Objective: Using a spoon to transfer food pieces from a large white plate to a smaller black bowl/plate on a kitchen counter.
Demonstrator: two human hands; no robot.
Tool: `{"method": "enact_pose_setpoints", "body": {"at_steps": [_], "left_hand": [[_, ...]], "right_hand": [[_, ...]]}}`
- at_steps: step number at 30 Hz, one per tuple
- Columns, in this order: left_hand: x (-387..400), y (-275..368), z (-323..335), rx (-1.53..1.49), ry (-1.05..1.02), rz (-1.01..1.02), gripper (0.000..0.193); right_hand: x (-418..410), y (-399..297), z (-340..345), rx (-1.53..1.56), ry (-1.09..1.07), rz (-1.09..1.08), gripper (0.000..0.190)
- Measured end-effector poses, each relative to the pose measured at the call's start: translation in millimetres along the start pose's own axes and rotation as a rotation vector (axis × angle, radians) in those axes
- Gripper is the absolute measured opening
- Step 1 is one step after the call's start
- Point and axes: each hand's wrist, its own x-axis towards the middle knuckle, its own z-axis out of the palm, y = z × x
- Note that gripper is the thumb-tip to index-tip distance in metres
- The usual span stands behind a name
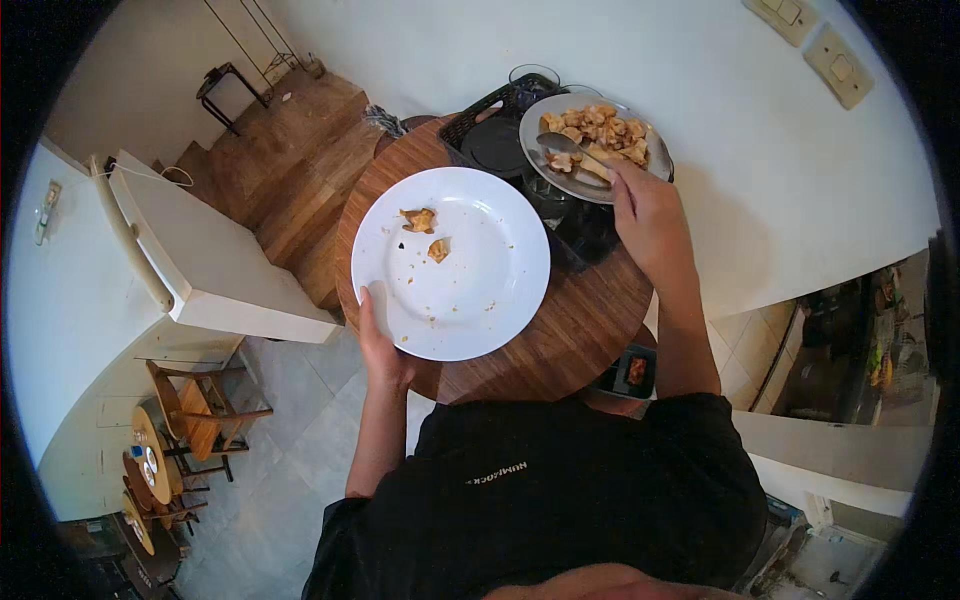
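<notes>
My left hand (381, 341) grips the lower left rim of a round white plate (472, 292), held over the round wooden table (555, 352). Crumbs and two small food pieces (427, 231) lie on it. In my right hand (646, 214) is a metal spoon (559, 142), its bowl over a round metal plate (547, 171). Browned food chunks (600, 127) are heaped on that plate, which rests above a dark plastic basket (469, 135). Part of the spoon's handle is hidden by my fingers.
Glassware (534, 79) stands in the basket against the white wall (750, 180). Below the table's right edge sits a dark container (634, 371) with something reddish inside. Wooden steps (285, 172), a white half-wall (217, 247) and a wooden chair (199, 412) are to the left.
</notes>
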Motion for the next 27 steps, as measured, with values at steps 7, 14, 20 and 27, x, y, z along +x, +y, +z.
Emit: {"method": "enact_pose_setpoints", "body": {"at_steps": [7, 14, 20, 27], "left_hand": [[0, 17, 9, 0.041, 0.044, -0.050, 0.071], [-8, 17, 8, -0.007, 0.000, -0.041, 0.068], [-11, 12, 3, -0.053, 0.033, -0.083, 0.068], [-25, 18, 5, -0.023, 0.027, -0.075, 0.068]], "right_hand": [[8, -15, -15, 0.051, 0.081, 0.112, 0.019], [-4, -14, -16, 0.019, 0.084, 0.072, 0.021], [-3, -5, -9, 0.003, 0.076, 0.035, 0.022], [-18, -29, -16, 0.081, 0.042, 0.153, 0.021]]}}
